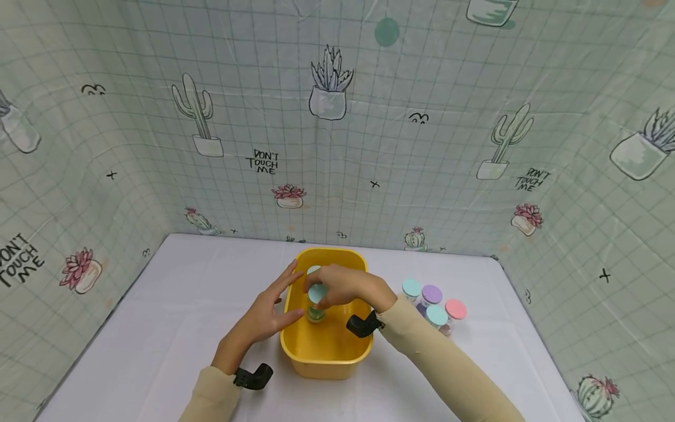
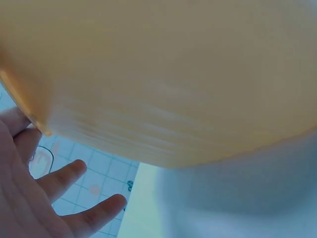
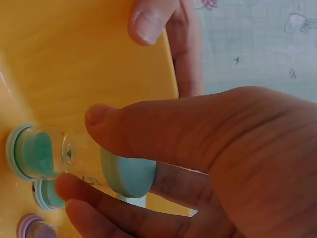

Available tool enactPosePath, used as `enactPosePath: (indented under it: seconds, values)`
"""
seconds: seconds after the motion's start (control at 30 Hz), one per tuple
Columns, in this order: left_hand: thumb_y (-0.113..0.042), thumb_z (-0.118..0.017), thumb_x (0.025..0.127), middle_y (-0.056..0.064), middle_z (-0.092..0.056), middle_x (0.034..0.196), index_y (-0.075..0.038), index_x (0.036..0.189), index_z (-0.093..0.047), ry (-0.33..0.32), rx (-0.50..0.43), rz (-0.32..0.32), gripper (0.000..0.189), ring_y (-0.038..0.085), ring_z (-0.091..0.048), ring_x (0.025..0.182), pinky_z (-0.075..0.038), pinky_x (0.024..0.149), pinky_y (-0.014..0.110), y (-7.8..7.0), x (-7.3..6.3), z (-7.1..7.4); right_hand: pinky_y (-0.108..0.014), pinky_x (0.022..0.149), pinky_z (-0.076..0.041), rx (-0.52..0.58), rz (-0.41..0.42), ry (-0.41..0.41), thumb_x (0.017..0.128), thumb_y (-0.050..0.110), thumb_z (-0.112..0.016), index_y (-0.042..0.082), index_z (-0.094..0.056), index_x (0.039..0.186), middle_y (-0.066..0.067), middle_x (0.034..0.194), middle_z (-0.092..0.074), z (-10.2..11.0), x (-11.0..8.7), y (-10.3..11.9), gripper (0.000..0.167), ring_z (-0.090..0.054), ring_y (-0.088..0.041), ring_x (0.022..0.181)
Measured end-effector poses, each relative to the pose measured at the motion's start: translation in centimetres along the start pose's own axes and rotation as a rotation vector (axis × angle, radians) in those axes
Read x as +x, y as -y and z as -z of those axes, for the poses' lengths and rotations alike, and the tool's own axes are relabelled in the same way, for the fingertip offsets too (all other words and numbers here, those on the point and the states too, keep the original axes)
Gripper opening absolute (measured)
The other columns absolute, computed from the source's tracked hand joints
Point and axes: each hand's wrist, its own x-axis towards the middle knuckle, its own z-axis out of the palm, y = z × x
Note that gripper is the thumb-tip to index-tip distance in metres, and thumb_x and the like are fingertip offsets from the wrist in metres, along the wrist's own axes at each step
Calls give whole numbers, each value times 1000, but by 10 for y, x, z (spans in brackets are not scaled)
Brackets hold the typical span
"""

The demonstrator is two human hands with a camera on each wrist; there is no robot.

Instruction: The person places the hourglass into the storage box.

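Note:
My right hand (image 1: 343,284) reaches into a yellow bin (image 1: 327,369) and holds a small clear jar (image 3: 84,163) with a mint-green lid, thumb on one side and fingers on the other. Green contents lie at the jar's lower end. Behind it in the bin, another mint lid (image 1: 313,269) shows, partly hidden by that hand. At the bin's left rim is my left hand (image 1: 266,313), its fingers straight and spread. Its thumb (image 3: 148,25) points over the inside of the wall while its fingers are outside.
Right of the bin, several lidded jars stand together on the white table: a purple lid (image 1: 432,294), a pink lid (image 1: 456,309) and mint lids (image 1: 436,315). A jar with purple contents (image 3: 39,229) appears low in the right wrist view. Patterned cloth (image 1: 369,146) surrounds the table.

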Motion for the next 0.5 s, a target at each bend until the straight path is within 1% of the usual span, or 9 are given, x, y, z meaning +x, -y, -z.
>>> enactPosePath:
  seconds: [0.13,0.33,0.5]
  values:
    - [-29,-68,95,10,-16,173,-7,158,-39,8,-10,6,73,47,-29,153,-45,104,72,0,0,0,-35,98,-55,-14,-18,7,90,20,-81,15,-71,125,-1,127,-69,-3,4,-2,37,-62,-18,107]
    - [-33,-69,94,9,-17,173,-9,159,-39,10,-7,-2,75,46,-30,153,-46,104,71,0,0,2,-34,99,-54,-37,-43,20,90,22,-81,18,-71,127,0,130,-69,-6,9,-4,38,-61,-16,107]
    - [-32,-70,94,8,-16,174,-10,159,-38,14,-10,9,77,46,-30,153,-45,105,72,-1,0,3,-35,106,-53,-47,-20,33,90,18,-81,17,-72,127,0,133,-67,-9,13,-6,38,-61,-16,115]
